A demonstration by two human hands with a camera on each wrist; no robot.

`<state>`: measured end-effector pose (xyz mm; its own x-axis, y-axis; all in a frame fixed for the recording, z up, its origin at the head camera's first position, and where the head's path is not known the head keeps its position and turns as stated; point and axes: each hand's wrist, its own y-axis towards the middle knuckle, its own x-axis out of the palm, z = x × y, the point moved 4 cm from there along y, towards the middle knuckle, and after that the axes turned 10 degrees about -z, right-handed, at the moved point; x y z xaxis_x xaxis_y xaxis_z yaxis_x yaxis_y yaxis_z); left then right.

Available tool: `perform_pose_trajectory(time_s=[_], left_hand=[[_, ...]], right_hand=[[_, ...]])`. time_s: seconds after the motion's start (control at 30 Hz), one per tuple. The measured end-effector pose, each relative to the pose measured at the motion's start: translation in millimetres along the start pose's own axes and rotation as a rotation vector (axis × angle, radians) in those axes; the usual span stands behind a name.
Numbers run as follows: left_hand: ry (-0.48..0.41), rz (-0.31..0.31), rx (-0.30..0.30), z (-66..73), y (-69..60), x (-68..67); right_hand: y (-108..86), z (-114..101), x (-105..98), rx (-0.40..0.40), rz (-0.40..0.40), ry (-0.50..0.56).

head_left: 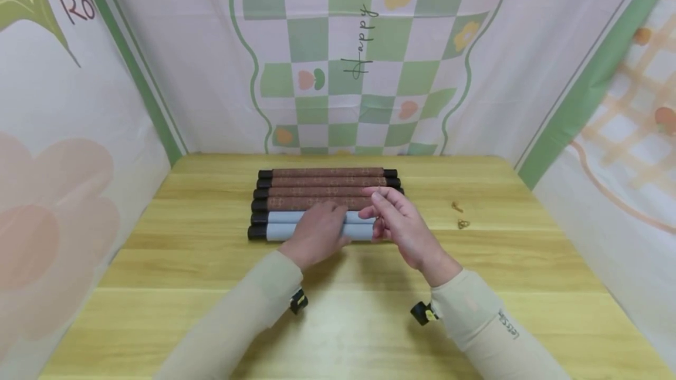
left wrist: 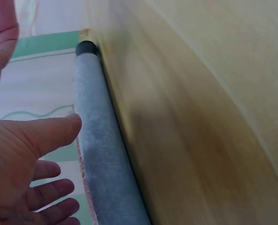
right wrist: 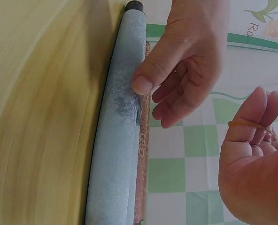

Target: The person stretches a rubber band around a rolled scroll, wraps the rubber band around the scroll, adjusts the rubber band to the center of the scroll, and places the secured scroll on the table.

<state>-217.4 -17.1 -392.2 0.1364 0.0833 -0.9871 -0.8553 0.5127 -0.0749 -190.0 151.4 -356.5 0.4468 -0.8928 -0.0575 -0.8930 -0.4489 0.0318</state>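
Observation:
Two light-blue rolls (head_left: 282,231) with black ends lie side by side in front of several brown patterned rolls (head_left: 327,182). Over the blue rolls is the left hand (head_left: 319,233); in the left wrist view its thumb is straight beside a blue roll (left wrist: 99,117) and its fingers (left wrist: 52,192) are relaxed, holding nothing. Raised above the rolls' right part, the right hand (head_left: 404,230) has its thumb and forefinger together. A thin tan rubber band (right wrist: 243,123) loops round the digits of the right hand (right wrist: 251,173) in the right wrist view.
Two small clumps of brownish bands (head_left: 457,207) (head_left: 463,224) lie on the wooden table (head_left: 528,268), right of the rolls. Patterned cloth (head_left: 338,46) hangs behind the table and along both its sides.

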Motion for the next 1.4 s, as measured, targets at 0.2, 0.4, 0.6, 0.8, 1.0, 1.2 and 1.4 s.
perform_pose_trajectory(time_s=[0.2,0.4,0.6,0.8,1.0,1.2,1.4], left_hand=[[0.087,0.004,0.021,0.9,9.8,4.5],[0.098,-0.04,0.006,1.9,17.9,11.4],[0.12,-0.06,-0.014,2.3,19.7,14.8],[0.137,-0.053,-0.03,3.1,19.7,14.6],[0.167,-0.05,-0.033,3.7,22.2,16.6],[0.191,-0.03,-0.022,5.3,21.5,16.5],[0.205,-0.02,-0.015,6.9,19.7,15.8]], right_hand=[[-1.0,0.0,-0.9,0.006,0.013,-0.014],[-1.3,1.0,-2.6,0.007,0.017,-0.026],[-1.7,4.1,-5.1,0.02,0.025,-0.033],[-1.2,5.2,-6.1,0.02,0.026,-0.035],[-1.7,5.0,-5.8,0.024,0.023,-0.034],[-1.2,6.4,-5.6,0.031,0.026,-0.032],[-1.6,6.8,-5.0,0.036,0.029,-0.034]])
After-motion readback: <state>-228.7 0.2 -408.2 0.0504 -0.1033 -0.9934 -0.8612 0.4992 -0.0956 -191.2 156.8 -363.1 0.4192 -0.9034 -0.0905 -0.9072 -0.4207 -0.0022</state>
